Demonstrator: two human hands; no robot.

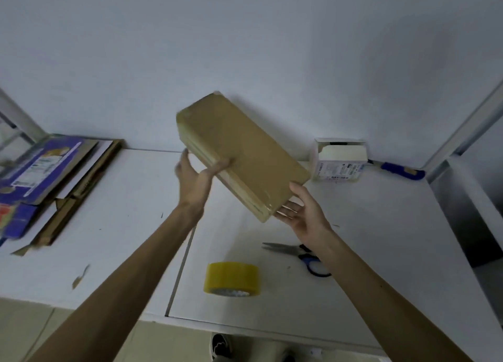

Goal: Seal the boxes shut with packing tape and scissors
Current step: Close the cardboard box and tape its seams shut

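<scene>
A brown cardboard box (242, 152), wrapped in glossy tape, is held tilted above the white table (122, 239). My left hand (196, 179) grips its left long edge, thumb over the top face. My right hand (302, 212) supports its near right corner from beneath, fingers straight and the palm up. A roll of yellowish packing tape (231, 279) lies on the table near the front edge. Blue-handled scissors (296, 255) lie shut to the right of the roll, partly under my right forearm.
Flattened blue and brown cartons (46, 176) are piled at the table's left. A small white box (340, 160) with its top open stands against the back wall, with a blue-handled tool (400, 169) to its right. A seam (181, 266) splits the tabletop.
</scene>
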